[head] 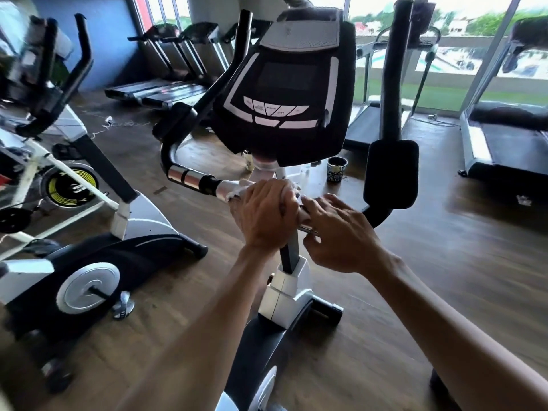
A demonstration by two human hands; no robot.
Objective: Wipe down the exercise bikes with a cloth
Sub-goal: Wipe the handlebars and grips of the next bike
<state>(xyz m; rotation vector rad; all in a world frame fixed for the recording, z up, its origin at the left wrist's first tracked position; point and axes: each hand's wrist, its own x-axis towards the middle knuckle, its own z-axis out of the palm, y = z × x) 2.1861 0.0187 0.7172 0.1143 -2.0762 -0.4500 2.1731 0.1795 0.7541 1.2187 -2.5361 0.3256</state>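
Handlebar wipe, centre section: your left hand (pixel 268 216) is curled over a white cloth (pixel 241 188) and presses it around the handlebar (pixel 189 178) of the nearest exercise bike (pixel 284 93), just below the console and above the upright post; the cloth shows only as a bunched edge past your knuckles, lying against the chrome part of the bar beside the black grip; your right hand (pixel 338 232) sits just beside the left, fingers loosely spread and laid over the bar's right side, apparently steadying it; whether it also pinches a fold of cloth cannot be told. Judged step: rubbing the bar's middle, with console, right grip and frame probably yet to do. The next move calls for sliding the cloth outward along the bar while keeping the wrap snug, and for shifting your right hand clear of its path. A second exercise bike (pixel 98 262) stands to the left on the wooden floor (pixel 444 262); treadmills (pixel 504 137) line the windows.
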